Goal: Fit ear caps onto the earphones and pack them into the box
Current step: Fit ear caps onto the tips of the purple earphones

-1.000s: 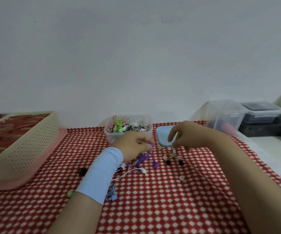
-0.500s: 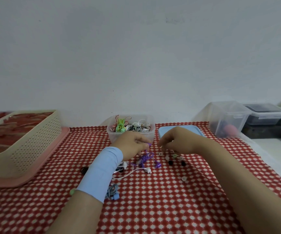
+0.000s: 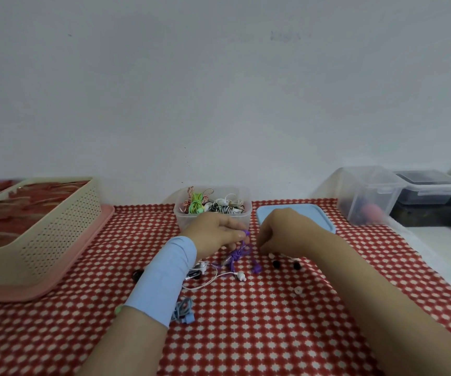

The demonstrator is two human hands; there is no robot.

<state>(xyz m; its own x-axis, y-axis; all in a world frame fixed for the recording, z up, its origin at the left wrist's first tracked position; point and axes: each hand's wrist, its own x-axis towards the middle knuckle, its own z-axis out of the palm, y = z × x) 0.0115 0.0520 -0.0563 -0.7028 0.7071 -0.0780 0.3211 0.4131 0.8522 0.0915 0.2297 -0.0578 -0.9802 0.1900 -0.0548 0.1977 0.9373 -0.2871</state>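
My right hand (image 3: 284, 232) has dropped from above the blue lid (image 3: 324, 221) to the loose ear caps (image 3: 275, 264) on the tabletop (image 3: 246, 321), fingers curled; I cannot tell whether they hold one. My left hand (image 3: 213, 232) still pinches the purple earphones (image 3: 236, 255) before the box (image 3: 213, 214): fitting looks imminent.

Soft, even, rather dim indoor light. Faint shadows on the cloth (image 3: 246, 329). Slightly soft focus throughout; the wide-angle lens bends the basket (image 3: 53, 240) near the left edge.
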